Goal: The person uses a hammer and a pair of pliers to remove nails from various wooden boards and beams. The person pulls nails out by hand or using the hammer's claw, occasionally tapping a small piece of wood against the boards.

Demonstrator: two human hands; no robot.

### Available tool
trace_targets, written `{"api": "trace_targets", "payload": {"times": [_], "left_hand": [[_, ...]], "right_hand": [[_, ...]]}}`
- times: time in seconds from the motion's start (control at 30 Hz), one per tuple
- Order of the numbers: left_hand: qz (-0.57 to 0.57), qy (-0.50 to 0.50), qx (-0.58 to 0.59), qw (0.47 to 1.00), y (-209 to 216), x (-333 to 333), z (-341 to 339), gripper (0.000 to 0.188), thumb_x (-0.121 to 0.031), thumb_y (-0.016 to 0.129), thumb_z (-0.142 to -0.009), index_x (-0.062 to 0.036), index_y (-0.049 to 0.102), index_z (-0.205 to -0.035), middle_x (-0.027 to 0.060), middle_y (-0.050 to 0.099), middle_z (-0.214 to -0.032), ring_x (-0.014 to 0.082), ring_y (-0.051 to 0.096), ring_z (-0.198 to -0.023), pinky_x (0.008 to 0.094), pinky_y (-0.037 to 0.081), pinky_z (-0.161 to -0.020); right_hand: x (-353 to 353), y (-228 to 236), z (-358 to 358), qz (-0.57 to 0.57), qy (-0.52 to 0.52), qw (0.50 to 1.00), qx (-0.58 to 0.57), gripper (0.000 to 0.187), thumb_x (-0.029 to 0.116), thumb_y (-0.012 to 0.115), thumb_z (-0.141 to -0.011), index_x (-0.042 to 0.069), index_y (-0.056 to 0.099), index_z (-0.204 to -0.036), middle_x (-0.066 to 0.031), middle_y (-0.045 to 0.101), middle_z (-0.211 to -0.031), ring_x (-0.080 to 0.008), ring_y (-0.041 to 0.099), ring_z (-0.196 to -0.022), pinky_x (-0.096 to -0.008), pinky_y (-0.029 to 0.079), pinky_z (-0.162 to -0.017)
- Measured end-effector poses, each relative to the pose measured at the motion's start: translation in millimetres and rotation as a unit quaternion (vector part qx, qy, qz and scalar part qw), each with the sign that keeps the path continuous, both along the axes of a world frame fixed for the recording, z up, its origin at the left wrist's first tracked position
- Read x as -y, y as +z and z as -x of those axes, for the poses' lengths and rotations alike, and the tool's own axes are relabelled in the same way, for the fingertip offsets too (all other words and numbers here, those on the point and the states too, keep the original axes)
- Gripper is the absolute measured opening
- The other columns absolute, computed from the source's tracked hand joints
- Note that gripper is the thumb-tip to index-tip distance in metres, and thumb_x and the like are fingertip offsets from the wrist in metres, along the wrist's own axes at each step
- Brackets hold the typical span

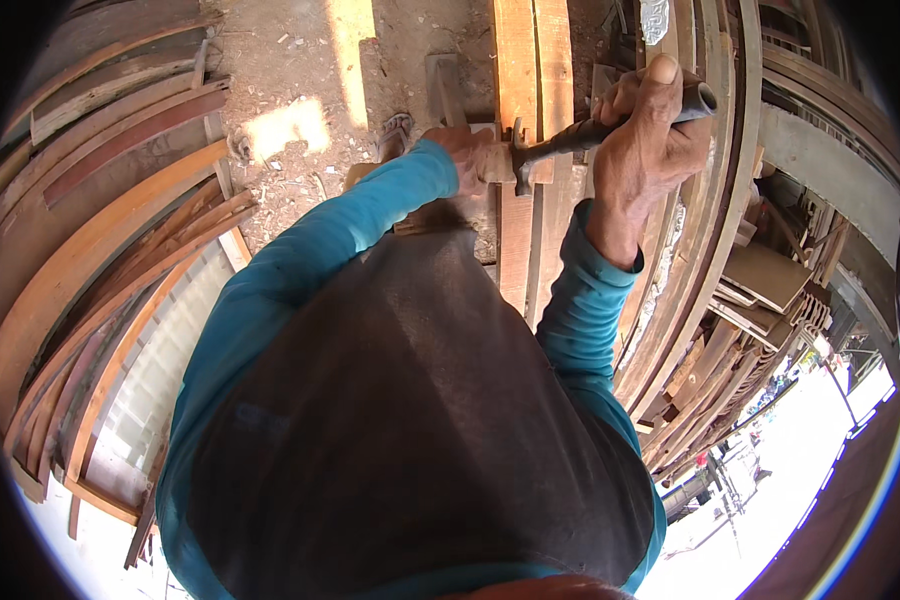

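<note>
My right hand [655,135] is wrapped round the black handle of a hammer [562,140], its thumb stretched along the grip. The hammer's metal head is at the left end of the handle, over the planks and right beside my left hand. My left hand [456,158] is closed on a small pale wooden block [498,163] that lies across a long orange-brown plank [515,80]. Part of the left fingers is hidden behind the block and sleeve. Hammer head and block look very close; whether they touch I cannot tell.
Long timber boards [715,200] run along the right side, with stacked wood pieces [760,290] beyond them. Curved and straight boards [100,260] lean at the left. Wood chips litter the dirt floor [270,80]. A sandaled foot [397,128] shows near my left forearm.
</note>
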State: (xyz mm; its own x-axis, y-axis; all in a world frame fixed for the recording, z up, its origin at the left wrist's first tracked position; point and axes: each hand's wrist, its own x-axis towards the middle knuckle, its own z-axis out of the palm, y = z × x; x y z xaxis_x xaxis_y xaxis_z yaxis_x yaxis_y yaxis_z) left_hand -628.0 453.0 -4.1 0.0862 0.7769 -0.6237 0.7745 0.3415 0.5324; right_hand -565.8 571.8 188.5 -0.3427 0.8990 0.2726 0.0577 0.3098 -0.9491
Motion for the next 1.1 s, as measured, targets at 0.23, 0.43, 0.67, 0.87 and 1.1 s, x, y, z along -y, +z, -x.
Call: {"api": "trace_targets", "payload": {"times": [0.23, 0.43, 0.67, 0.87, 1.1], "left_hand": [[0.006, 0.027, -0.002, 1.0, 14, 3, -15, 0.081, -0.048, 0.077, -0.075, -0.0134, 0.048, -0.142, 0.0192, 0.069, -0.122, 0.0396, 0.066, -0.114, 0.0499, 0.051, -0.1], [-0.003, 0.042, -0.047, 0.998, 22, 9, -22, 0.091, -0.05, 0.077, -0.075, -0.0114, 0.043, -0.15, 0.0197, 0.064, -0.133, 0.0387, 0.062, -0.122, 0.0469, 0.05, -0.104], [0.028, 0.038, -0.051, 0.998, -11, 9, -36, 0.1, -0.053, 0.079, -0.074, -0.0119, 0.037, -0.155, 0.0186, 0.058, -0.143, 0.0371, 0.057, -0.13, 0.0463, 0.047, -0.109], [0.028, 0.035, -0.06, 0.997, 4, -7, -38, 0.11, -0.051, 0.083, -0.07, -0.012, 0.03, -0.159, 0.0183, 0.051, -0.151, 0.0342, 0.05, -0.139, 0.0441, 0.04, -0.117], [0.037, 0.109, -0.078, 0.99, 13, 17, -29, 0.113, -0.049, 0.084, -0.065, -0.0121, 0.032, -0.159, 0.0197, 0.054, -0.148, 0.0346, 0.052, -0.136, 0.0421, 0.042, -0.115]], "right_hand": [[-64, 6, 10, 0.184, 0.21, 0.96, 0.019, 0.023, 0.017, 0.065, -0.09, 0.004, 0.057, -0.073, -0.002, 0.053, -0.057, -0.0126, 0.049, -0.049, -0.0279, 0.038, -0.047], [31, 2, -86, -0.021, 0.096, 0.992, -0.082, 0.033, 0.018, 0.065, -0.102, 0.01, 0.048, -0.075, 0.0026, 0.044, -0.052, -0.0075, 0.044, -0.045, -0.0263, 0.035, -0.042], [54, 14, -97, 0.024, 0.078, 0.994, -0.076, 0.033, 0.014, 0.072, -0.095, 0.005, 0.052, -0.071, 0.0015, 0.046, -0.056, -0.0046, 0.041, -0.055, -0.0265, 0.034, -0.048], [22, 33, -70, 0.032, 0.018, 0.999, -0.024, 0.033, 0.008, 0.073, -0.09, 0.005, 0.049, -0.068, -0.0007, 0.038, -0.057, -0.007, 0.036, -0.056, -0.0289, 0.03, -0.048], [81, 11, -134, -0.037, 0.085, 0.993, -0.067, 0.035, 0.007, 0.067, -0.095, 0.004, 0.046, -0.068, -0.0016, 0.043, -0.061, -0.0087, 0.038, -0.056, -0.0299, 0.032, -0.051]]}}
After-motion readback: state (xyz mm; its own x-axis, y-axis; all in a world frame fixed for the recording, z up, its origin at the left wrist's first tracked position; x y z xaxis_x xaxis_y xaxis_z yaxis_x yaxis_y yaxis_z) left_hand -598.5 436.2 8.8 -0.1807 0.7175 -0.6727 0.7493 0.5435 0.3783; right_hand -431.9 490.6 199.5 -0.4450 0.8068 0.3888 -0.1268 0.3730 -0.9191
